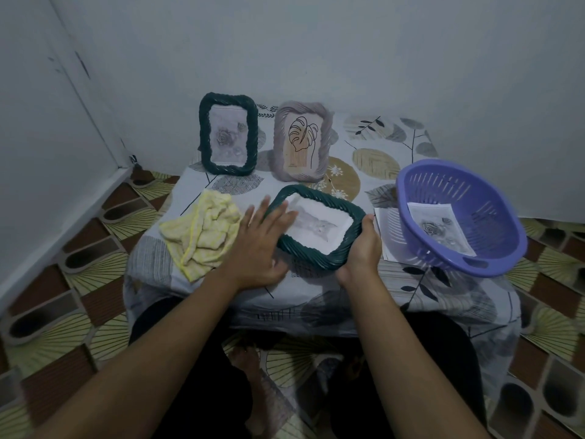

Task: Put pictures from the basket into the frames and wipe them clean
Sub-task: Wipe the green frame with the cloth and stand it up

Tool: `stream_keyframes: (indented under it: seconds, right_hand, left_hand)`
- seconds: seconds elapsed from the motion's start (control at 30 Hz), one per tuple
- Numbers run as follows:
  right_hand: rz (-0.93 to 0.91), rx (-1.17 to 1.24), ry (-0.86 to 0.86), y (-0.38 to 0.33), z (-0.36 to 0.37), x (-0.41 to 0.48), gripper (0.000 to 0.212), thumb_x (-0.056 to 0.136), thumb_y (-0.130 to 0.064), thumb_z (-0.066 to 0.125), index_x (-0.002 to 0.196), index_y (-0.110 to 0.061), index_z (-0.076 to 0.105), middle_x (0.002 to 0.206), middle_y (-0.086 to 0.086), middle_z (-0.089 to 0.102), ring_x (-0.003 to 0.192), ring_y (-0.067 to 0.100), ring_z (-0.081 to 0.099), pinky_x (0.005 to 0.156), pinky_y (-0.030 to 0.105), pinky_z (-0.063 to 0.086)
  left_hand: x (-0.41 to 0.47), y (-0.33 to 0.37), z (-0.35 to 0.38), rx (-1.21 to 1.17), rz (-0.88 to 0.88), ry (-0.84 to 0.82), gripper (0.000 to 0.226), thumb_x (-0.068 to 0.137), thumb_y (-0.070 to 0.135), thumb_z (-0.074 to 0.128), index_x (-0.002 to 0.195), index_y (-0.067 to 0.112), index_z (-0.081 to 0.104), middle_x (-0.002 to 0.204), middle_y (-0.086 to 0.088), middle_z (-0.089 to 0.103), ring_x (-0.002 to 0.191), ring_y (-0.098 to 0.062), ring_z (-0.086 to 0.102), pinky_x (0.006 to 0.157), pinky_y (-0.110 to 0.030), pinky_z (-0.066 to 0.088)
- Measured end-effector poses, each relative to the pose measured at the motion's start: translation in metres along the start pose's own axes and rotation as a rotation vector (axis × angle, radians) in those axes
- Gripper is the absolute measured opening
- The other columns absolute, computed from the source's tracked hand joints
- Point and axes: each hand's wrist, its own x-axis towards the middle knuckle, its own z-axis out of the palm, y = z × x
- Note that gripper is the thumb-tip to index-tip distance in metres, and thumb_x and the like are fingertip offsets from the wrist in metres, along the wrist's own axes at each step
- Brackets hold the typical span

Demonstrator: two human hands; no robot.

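A dark green twisted-rim frame (319,252) with a grey cat picture (316,225) in it is tilted above the low table. My right hand (361,248) grips its right lower corner, thumb on the rim. My left hand (258,245) lies flat with straight fingers over the frame's left side, fingertips on the picture. A purple plastic basket (493,191) at the right holds a rose picture (440,226). A crumpled yellow cloth (202,232) lies left of my left hand.
Two frames stand at the back against the wall: a dark green one (228,137) with a rose picture and a grey one (302,141) with a leaf drawing. White sheets (387,229) lie under the basket. The table wears a leaf-print cloth (373,153); patterned floor surrounds it.
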Motion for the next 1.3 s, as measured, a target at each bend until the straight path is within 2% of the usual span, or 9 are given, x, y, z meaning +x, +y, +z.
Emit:
stream_keyframes:
  seconds: [0.23,0.4,0.47,0.57,0.7,0.8,0.97,1.2,1.3]
  right_hand:
    - [0.156,0.058,-0.079,-0.015,-0.010,0.011,0.045,0.105,-0.040,0.039,0.123,-0.006,0.062,0.122,0.021,0.067,0.109,0.036,0.065,0.095,0.050,0.054]
    - [0.097,-0.136,-0.135,-0.025,-0.028,0.011,0.043,0.106,-0.046,0.030,0.113,-0.014,0.058,0.101,0.014,0.074,0.070,0.030,0.072,0.057,0.034,0.057]
    - [0.050,-0.284,-0.128,-0.023,-0.031,0.009,0.027,0.105,-0.029,0.038,0.112,-0.012,0.058,0.087,0.008,0.070,0.043,0.016,0.058,0.044,0.023,0.041]
    - [0.018,-0.381,-0.080,-0.014,-0.035,0.012,0.015,0.098,-0.018,0.047,0.103,-0.011,0.059,0.076,0.003,0.052,0.041,0.011,0.041,0.040,0.021,0.030]
    - [-0.013,-0.287,-0.164,-0.005,-0.035,0.007,0.011,0.101,-0.023,0.049,0.097,-0.016,0.056,0.081,0.000,0.052,0.058,0.010,0.048,0.047,0.021,0.038]
    - [-0.003,-0.214,-0.300,-0.005,-0.030,-0.004,0.029,0.106,-0.029,0.041,0.119,-0.011,0.060,0.101,0.007,0.069,0.080,0.016,0.068,0.058,0.025,0.055]
    - [-0.077,-0.250,-0.391,-0.008,-0.025,-0.006,0.021,0.105,-0.009,0.044,0.123,-0.013,0.054,0.105,0.008,0.071,0.084,0.015,0.072,0.064,0.028,0.059]
    - [-0.056,-0.264,-0.415,-0.008,-0.023,-0.003,0.019,0.101,-0.001,0.049,0.115,-0.014,0.051,0.100,0.012,0.072,0.080,0.018,0.072,0.061,0.030,0.059]
    - [-0.049,-0.240,-0.407,-0.005,-0.024,0.000,0.021,0.100,0.002,0.050,0.112,-0.016,0.050,0.097,0.011,0.072,0.079,0.019,0.071,0.060,0.031,0.058]
  left_hand:
    - [0.019,0.015,0.002,-0.016,-0.012,0.279,0.041,0.080,0.013,0.061,0.120,0.010,0.067,0.108,-0.005,0.073,0.100,-0.024,0.069,0.099,-0.046,0.048]
    - [0.024,0.035,-0.015,-0.214,-0.150,0.254,0.027,0.085,0.025,0.060,0.109,0.019,0.072,0.089,-0.002,0.075,0.078,-0.027,0.068,0.071,-0.040,0.057]
    - [0.026,0.041,-0.021,-0.305,-0.238,0.199,0.027,0.085,0.029,0.059,0.107,0.019,0.071,0.084,-0.005,0.073,0.076,-0.031,0.066,0.064,-0.040,0.053]
    - [0.030,0.045,-0.030,-0.429,-0.345,0.045,0.017,0.088,0.028,0.065,0.103,0.020,0.071,0.086,-0.003,0.072,0.082,-0.028,0.066,0.070,-0.038,0.052]
    - [0.030,0.046,-0.033,-0.758,-0.506,-0.070,0.016,0.089,0.019,0.072,0.105,0.019,0.070,0.098,0.002,0.075,0.091,-0.018,0.072,0.084,-0.043,0.058]
    - [0.031,0.051,-0.033,-1.078,-0.605,-0.070,0.025,0.089,0.007,0.071,0.110,0.019,0.063,0.108,-0.002,0.074,0.099,-0.020,0.072,0.086,-0.037,0.059]
    - [0.027,0.050,-0.030,-1.367,-0.667,0.021,0.040,0.087,-0.005,0.068,0.119,0.016,0.058,0.114,-0.009,0.072,0.103,-0.025,0.070,0.084,-0.035,0.058]
    - [0.020,0.043,-0.026,-1.069,-0.755,0.122,0.064,0.081,0.010,0.080,0.132,0.021,0.043,0.115,-0.003,0.061,0.100,-0.017,0.067,0.069,-0.026,0.058]
    - [0.016,0.040,-0.021,-0.723,-0.666,0.168,0.074,0.079,0.024,0.083,0.138,0.025,0.038,0.125,0.004,0.048,0.108,-0.014,0.058,0.084,-0.032,0.054]
